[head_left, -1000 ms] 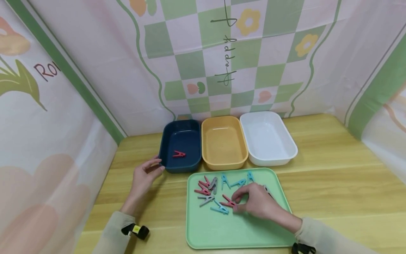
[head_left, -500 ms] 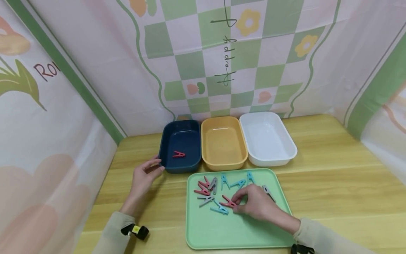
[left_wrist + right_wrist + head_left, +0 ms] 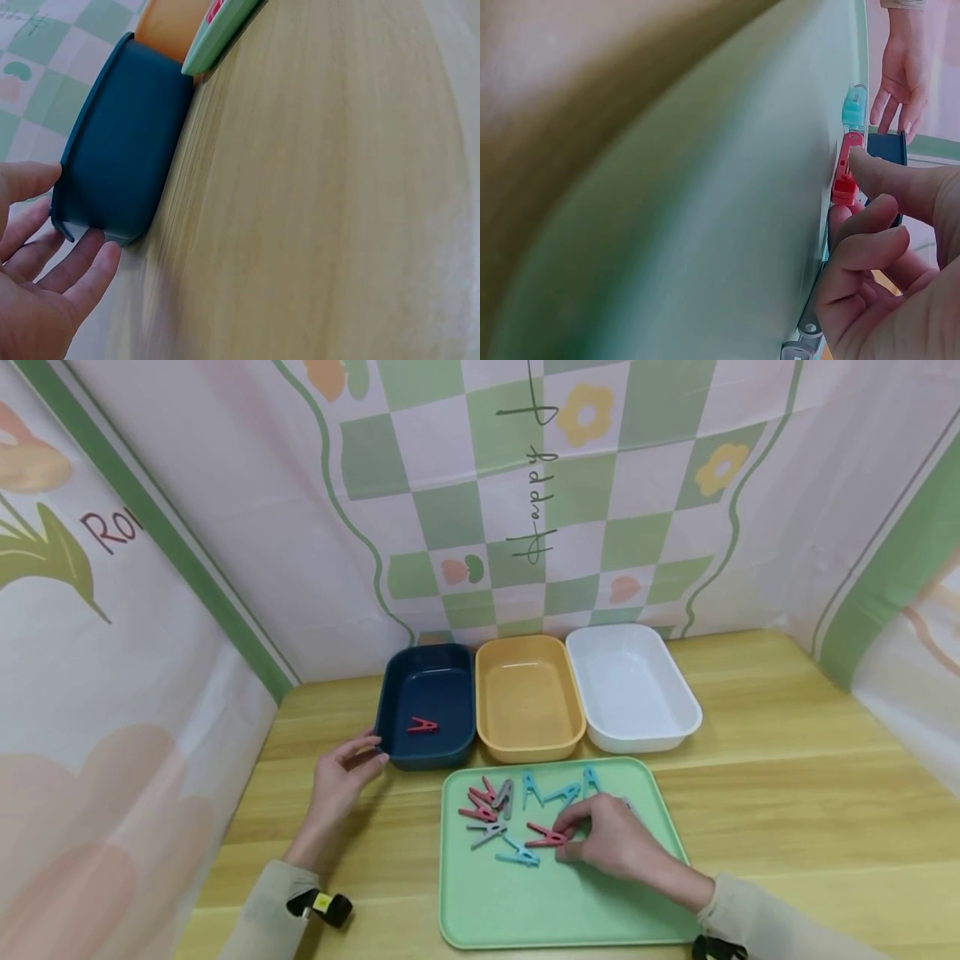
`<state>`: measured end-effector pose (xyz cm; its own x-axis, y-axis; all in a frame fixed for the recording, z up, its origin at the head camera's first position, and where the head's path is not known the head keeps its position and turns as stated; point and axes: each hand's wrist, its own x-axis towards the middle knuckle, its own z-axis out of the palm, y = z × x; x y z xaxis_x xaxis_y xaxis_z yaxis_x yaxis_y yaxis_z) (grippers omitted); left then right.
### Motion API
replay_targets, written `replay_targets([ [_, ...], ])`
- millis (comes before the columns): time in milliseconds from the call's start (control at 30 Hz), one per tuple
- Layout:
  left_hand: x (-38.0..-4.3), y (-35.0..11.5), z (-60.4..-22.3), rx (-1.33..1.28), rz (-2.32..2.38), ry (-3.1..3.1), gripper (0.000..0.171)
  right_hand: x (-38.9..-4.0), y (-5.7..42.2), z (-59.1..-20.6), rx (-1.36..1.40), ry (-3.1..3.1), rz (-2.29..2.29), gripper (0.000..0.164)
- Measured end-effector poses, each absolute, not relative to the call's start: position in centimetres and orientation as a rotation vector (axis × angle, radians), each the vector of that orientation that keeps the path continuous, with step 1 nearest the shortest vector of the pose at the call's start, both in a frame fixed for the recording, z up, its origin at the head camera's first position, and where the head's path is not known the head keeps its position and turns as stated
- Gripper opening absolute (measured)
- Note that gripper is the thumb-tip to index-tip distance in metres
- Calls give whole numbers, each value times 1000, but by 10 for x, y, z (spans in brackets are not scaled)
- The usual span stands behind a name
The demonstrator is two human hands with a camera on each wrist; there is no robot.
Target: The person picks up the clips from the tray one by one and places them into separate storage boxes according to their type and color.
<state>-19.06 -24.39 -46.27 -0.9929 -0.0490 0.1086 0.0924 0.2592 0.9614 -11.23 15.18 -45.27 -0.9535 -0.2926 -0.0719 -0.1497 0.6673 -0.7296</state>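
We see the table (image 3: 787, 760) carrying everything, and the green tray (image 3: 540, 910) looks to us like the first risk: if it lies loose, a heel of the palm leaning on it could make it slide and jostle its load. Behind it, the white bin (image 3: 633, 681), yellow bin (image 3: 528, 697) and blue bin (image 3: 427, 689) stand side by side; a low pass over their rims could knock them askew. At the blue bin's near left corner we see the left hand (image 3: 341, 781) touching it, fingers parted and relaxed; as they do not wrap round it, a careless push there might drive it into the yellow bin. Over the tray, the right hand (image 3: 607, 839) pinches the red peg (image 3: 552, 837) between thumb and fingers. We cannot tell whether that peg is clear of the tray. They have it by one end only, so we think it could twist or slip out if the pinch slackens. Its free prongs point towards a teal peg (image 3: 521, 857) lying just beside, which they could hook and drag. Further left, a grey peg (image 3: 504, 797) lies against two red ones (image 3: 480, 812), and we judge that any sideways sweep could tangle that cluster.
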Motion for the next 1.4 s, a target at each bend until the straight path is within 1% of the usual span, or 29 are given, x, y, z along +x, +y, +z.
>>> replay_targets([
  [133, -191, -244, -463, -41, -1858, -2392, 35, -113, 151, -453, -329, 2713, -1148, 26],
  [667, -191, -244, -463, -40, -1868, -2382, 34, -112, 154, -452, -377, 2667, -1236, 23],
  [1167, -191, -243, -463, -42, -1869, -2369, 34, -118, 157, -437, -317, 2614, -1326, 21],
  [1400, -190, -242, -461, -28, -1871, -2362, 34, -123, 161, -428, -371, 2638, -1376, 18],
])
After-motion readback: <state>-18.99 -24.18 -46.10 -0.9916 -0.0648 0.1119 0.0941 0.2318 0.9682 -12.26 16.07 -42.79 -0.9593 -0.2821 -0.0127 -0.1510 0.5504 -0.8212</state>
